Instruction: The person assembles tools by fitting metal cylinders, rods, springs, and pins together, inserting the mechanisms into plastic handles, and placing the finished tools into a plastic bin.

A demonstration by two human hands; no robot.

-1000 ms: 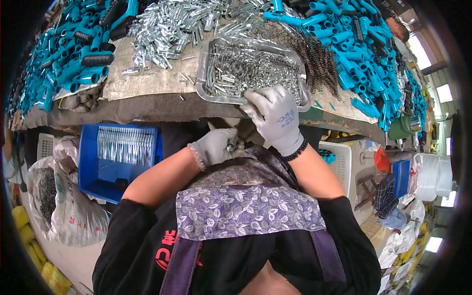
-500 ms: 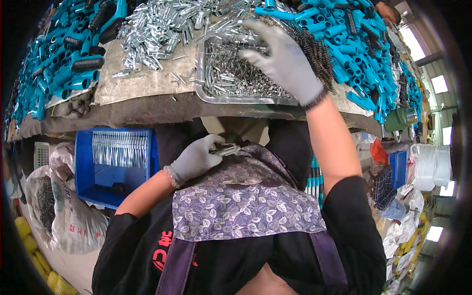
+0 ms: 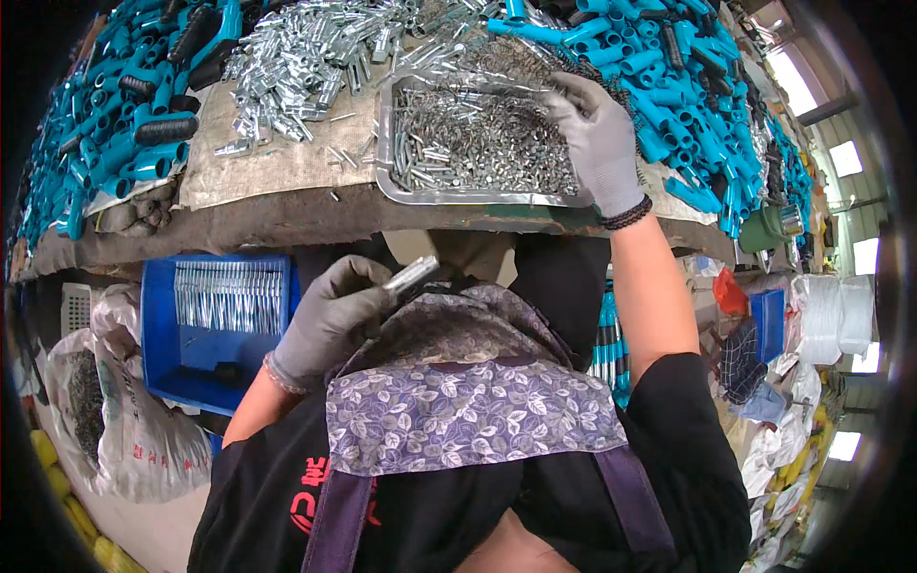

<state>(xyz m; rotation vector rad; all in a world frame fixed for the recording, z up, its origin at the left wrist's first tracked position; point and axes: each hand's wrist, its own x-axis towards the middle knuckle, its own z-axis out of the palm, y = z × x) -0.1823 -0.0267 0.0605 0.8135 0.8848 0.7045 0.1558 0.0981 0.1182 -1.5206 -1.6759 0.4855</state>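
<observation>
A shiny metal sleeve-like part [image 3: 415, 274] sticks out from the grey-gloved fingers of my left hand [image 3: 336, 313], which is closed on it above the apron on my lap. My right hand [image 3: 604, 143], gloved as well, hovers over the right edge of a metal tray [image 3: 386, 143]. Its fingers are bent together towards the tray; whatever is between them is too small to tell. Small pins, tiny metal pieces [image 3: 506, 162] and thin springs fill the tray. Dark coil springs [image 3: 521, 65] lie heaped along its far right side.
Shiny metal parts [image 3: 287, 72] are piled left of the tray on sackcloth [image 3: 229, 177]. Teal handle-shaped housings lie in a left heap [image 3: 115, 105] and a right heap [image 3: 688, 105]. Below the bench edge, a blue bin [image 3: 181, 368] holds rows of metal parts beside a white sack [image 3: 143, 430].
My right hand has moved right and nearer, from spread fingers above the springs to bent fingers at the tray's edge. My left hand has drawn back left and turned, lifting the metal part.
</observation>
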